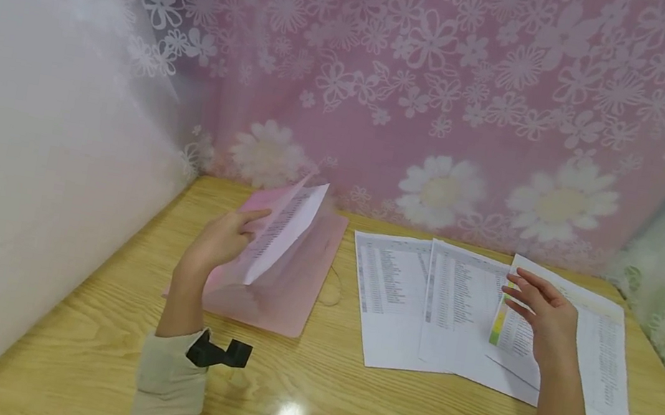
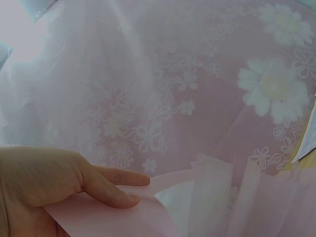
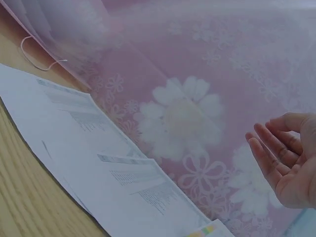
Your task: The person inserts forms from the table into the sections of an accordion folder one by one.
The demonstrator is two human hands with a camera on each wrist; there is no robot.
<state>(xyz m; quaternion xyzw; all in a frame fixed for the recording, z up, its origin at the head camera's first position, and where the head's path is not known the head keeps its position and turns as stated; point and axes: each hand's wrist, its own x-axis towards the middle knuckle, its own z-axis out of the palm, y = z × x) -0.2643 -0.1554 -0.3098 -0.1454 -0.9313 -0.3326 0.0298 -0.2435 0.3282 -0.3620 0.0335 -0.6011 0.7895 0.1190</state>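
A pink folder [image 1: 285, 320] lies partly open on the left of the table, its translucent leaves standing up. My left hand [image 1: 221, 242] grips the folder's raised pink cover, thumb on one face in the left wrist view. Against the leaves, a white printed sheet [image 1: 291, 237] leans at a slant inside the folder. Over on the right, my right hand [image 1: 552, 326] is held above a printed sheet with a coloured edge strip [image 1: 599, 337]. Its fingers are spread and loosely bent, and they hold nothing. Whether the fingertips touch the paper is unclear in the head view.
Two more printed sheets [image 1: 387, 336] [image 1: 447, 349] lie overlapping between the folder and the right-hand sheet. A thin pale cord loop [image 1: 329, 294] sticks out beside the folder. A pink flowered curtain [image 1: 378, 84] closes the back of the wooden table [image 1: 250, 398].
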